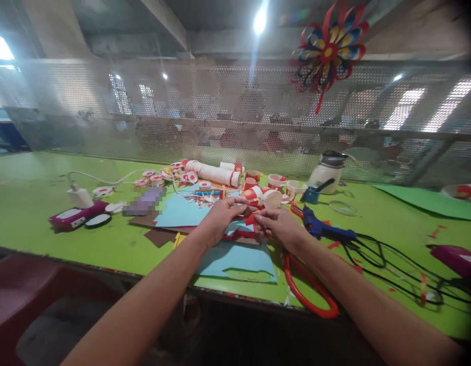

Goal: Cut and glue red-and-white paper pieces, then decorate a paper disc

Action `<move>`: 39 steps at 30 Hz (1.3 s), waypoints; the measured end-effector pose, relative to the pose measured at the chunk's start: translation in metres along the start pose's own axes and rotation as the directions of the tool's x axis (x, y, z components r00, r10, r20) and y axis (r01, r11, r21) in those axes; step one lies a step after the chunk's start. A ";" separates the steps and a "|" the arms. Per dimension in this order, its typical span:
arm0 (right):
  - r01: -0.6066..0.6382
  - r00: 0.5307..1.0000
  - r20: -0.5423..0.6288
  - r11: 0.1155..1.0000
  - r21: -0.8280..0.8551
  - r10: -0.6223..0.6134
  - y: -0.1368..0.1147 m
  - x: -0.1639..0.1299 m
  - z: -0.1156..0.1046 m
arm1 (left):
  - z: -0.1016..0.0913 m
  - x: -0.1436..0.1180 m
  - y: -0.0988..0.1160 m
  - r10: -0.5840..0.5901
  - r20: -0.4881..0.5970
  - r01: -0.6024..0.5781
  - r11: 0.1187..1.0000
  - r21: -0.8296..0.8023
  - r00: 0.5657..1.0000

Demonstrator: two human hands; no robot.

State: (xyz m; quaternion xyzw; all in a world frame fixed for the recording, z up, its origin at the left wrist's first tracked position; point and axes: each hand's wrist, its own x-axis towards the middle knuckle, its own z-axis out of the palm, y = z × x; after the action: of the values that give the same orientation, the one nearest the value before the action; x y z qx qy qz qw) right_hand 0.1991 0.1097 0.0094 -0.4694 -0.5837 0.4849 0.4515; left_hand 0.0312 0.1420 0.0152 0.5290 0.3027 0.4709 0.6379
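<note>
Both hands meet above the middle of the bright green surface (37, 188). The left hand (220, 216) and the right hand (281, 226) each pinch a small piece of red paper (252, 217) — the fingers of both are closed on it from opposite sides, thumbs on top, and the piece hangs between them just over the surface. How it is folded or cut is too small to tell.

Under the hands lie flat sheets of light blue card (182, 211), one nearer the front edge with a shape cut out of it, and under these some brown card (159, 236). Just beside the right hand lies a blue hot-glue gun (321, 227), its black cable (391, 264) looping away to the right. Beneath the right forearm rest scissors with large red loop handles (307, 295), reaching to the front edge.

Behind the hands stands a cluster of red-and-white paper cups (254, 185), with a long stacked roll of them (214, 173) lying on its side. To the right of the cups stands a white jug-like pot with a dark lid (326, 175). At the far left a magenta box (73, 216) sits near a white charger (80, 197). On the perforated metal screen behind hangs a red, blue and yellow paper pinwheel (328, 51).
</note>
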 end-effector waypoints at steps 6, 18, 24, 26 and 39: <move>0.034 0.999 0.015 0.997 -0.069 -0.033 -0.001 -0.002 0.002 | 0.003 -0.002 -0.002 0.002 0.032 -0.002 1.000 0.028 0.999; 0.064 0.998 0.006 0.995 -0.078 -0.064 -0.001 -0.003 0.003 | 0.004 -0.002 -0.005 0.182 0.060 -0.191 0.926 0.326 0.982; 0.080 0.997 -0.010 0.991 -0.104 -0.082 -0.001 -0.006 0.005 | 0.002 -0.001 -0.006 0.193 0.119 -0.222 0.913 0.343 0.974; 0.075 0.997 -0.007 0.991 -0.112 -0.077 -0.001 -0.007 0.006 | 0.002 -0.001 -0.006 0.188 0.135 -0.224 0.912 0.343 0.973; 0.124 0.991 -0.043 0.989 -0.078 -0.127 -0.005 -0.007 0.007 | -0.005 -0.003 0.007 0.166 0.054 -0.174 0.925 0.337 0.985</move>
State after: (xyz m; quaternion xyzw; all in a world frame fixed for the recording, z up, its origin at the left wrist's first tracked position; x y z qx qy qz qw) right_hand 0.1922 0.1015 0.0134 -0.4599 -0.6192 0.4218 0.4768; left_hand 0.0235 0.1415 0.0199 0.6612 0.3245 0.4583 0.4974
